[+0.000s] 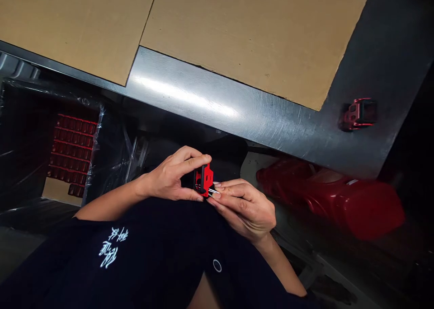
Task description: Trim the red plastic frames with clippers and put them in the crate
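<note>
My left hand [176, 173] grips a small red plastic part with a black frame [208, 179], thumb at one end and fingers at the other. The part is held in front of my body, below the table's near edge. Pinched in my right hand [246, 205] is a thin, shiny metal piece with two prongs [213, 191]. It meets the lower right side of the red part. My fingers hide most of the metal piece, so its kind is unclear.
Brown cardboard sheets [251, 38] cover much of the metal table [190, 94]. A similar red and black part [359, 114] stands at its right. Lower left, a plastic-lined box [98, 151] holds rows of red parts [71, 151]. Large red moulded object [339, 198] lies below the table's right side.
</note>
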Tool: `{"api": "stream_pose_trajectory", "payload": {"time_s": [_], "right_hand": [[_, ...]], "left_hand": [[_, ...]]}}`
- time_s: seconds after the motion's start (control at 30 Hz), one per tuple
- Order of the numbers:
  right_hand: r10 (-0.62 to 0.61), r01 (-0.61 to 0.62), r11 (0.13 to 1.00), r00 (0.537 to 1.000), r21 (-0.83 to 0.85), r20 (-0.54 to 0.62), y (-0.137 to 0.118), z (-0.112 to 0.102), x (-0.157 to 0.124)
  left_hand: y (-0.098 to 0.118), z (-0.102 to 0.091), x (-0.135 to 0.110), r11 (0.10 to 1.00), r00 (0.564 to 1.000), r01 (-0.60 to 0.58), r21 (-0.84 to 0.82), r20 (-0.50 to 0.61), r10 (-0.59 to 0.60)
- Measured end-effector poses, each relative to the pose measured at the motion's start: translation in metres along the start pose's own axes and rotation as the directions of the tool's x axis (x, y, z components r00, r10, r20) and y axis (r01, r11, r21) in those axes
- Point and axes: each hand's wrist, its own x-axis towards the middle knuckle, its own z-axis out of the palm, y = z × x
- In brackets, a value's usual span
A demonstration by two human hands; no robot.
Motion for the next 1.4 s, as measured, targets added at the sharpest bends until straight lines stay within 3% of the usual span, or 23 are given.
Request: {"api": "stream_pose_trajectory", "payload": {"time_s": [0.1,0.2,0.33,0.4,0.53,0.67,0.8,0.93,1.0,1.07,1.17,1.3,1.4], "right_hand": [[-0.009,0.007,1.0,0.999,-0.03,-0.047,0.0,0.002,-0.001],[0.01,-0.023,0.997,0.985,-0.071,-0.173,0.008,0.002,0.001],[-0.021,-0.087,0.969,0.904,-0.232,-0.428,0.045,-0.002,0.027],[-0.024,-0.153,0.936,0.871,-0.318,-0.49,0.07,-0.006,0.048],[0.051,-0.252,0.892,0.88,-0.375,-0.472,0.116,-0.012,0.086],[0.149,-0.355,0.81,0.894,-0.467,-0.422,0.144,-0.013,0.105],[0.116,-0.359,0.781,0.887,-0.51,-0.447,0.145,-0.011,0.105],[0.083,-0.311,0.864,0.863,-0.396,-0.498,0.103,-0.003,0.084],[0.25,-0.339,0.923,0.886,-0.18,-0.39,0.07,0.002,0.068],[0.398,-0.395,0.918,0.912,0.047,-0.097,0.04,0.006,0.054],[0.41,-0.453,0.869,0.885,0.2,0.22,0.013,0.012,0.045],[0.411,-0.516,0.808,0.84,0.286,0.354,0.013,0.017,0.045],[0.407,-0.605,0.647,0.789,0.464,0.461,0.023,0.019,0.041]], "left_hand": [[-0.001,0.0,-0.002,1.0,0.999,0.018,-0.014,-0.046,-0.019],[-0.003,0.002,-0.008,0.996,0.991,0.046,-0.079,-0.123,-0.055],[-0.005,0.006,-0.016,0.954,0.958,0.066,-0.292,-0.25,-0.143],[-0.004,0.008,-0.019,0.935,0.944,0.056,-0.349,-0.287,-0.163],[-0.002,0.007,-0.021,0.928,0.931,0.038,-0.37,-0.325,-0.167],[-0.002,0.004,-0.021,0.942,0.937,0.036,-0.334,-0.316,-0.148],[-0.004,0.004,-0.021,0.951,0.941,0.029,-0.307,-0.314,-0.13],[-0.007,0.004,-0.02,0.971,0.95,0.018,-0.24,-0.3,-0.091],[-0.008,0.002,-0.019,0.982,0.958,0.009,-0.187,-0.281,-0.062],[-0.009,0.001,-0.017,0.992,0.965,-0.017,-0.124,-0.263,-0.016],[-0.009,0.0,-0.011,0.995,0.969,-0.085,-0.054,-0.239,0.07],[-0.008,0.001,-0.006,0.996,0.973,-0.08,-0.034,-0.219,0.071],[-0.008,0.004,-0.009,0.996,0.973,-0.035,-0.085,-0.229,0.015]]}}
